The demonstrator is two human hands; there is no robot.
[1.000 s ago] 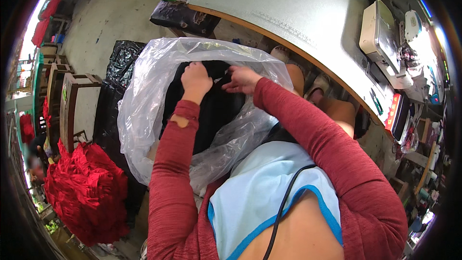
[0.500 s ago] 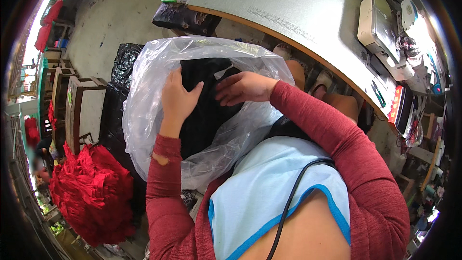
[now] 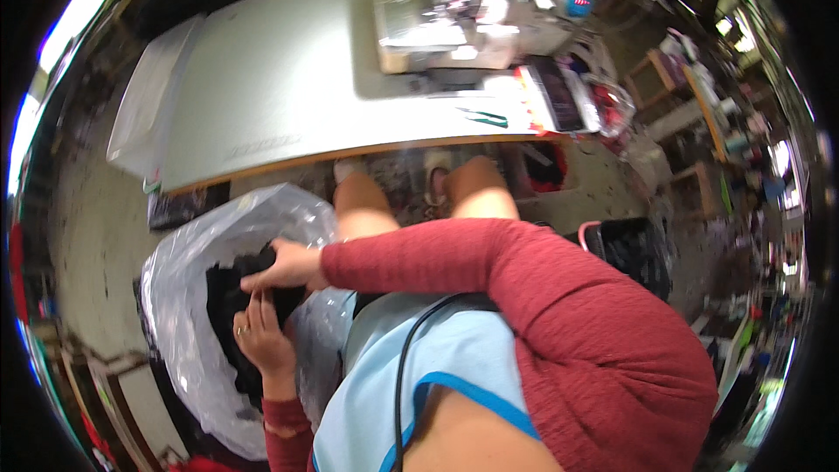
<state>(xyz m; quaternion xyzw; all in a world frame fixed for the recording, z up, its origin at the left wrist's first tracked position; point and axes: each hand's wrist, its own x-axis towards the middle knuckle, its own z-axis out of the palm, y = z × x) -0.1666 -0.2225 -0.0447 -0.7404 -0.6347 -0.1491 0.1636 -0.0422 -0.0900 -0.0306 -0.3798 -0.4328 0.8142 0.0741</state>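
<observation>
A large clear plastic bag (image 3: 188, 297) stands open on the floor at my lower left, holding dark black cloth (image 3: 229, 297). My left hand (image 3: 260, 336) is inside the bag's mouth, fingers up against the cloth; a ring shows on one finger. My right hand (image 3: 287, 267), in a red knit sleeve, reaches across my body and presses down on the black cloth at the bag's top. Whether either hand actually grips the cloth is unclear in the blur.
A long white worktable (image 3: 288, 79) runs across the top with a sewing machine (image 3: 428, 22) on it. My bare knees (image 3: 476, 192) show under its edge. A black bin (image 3: 634, 249) stands to the right. Cluttered shelves (image 3: 725, 114) fill the far right.
The view has swung right, so the bag now sits at lower left and the table and sewing machine fill the top. Both hands remain at the bag's black cloth.
</observation>
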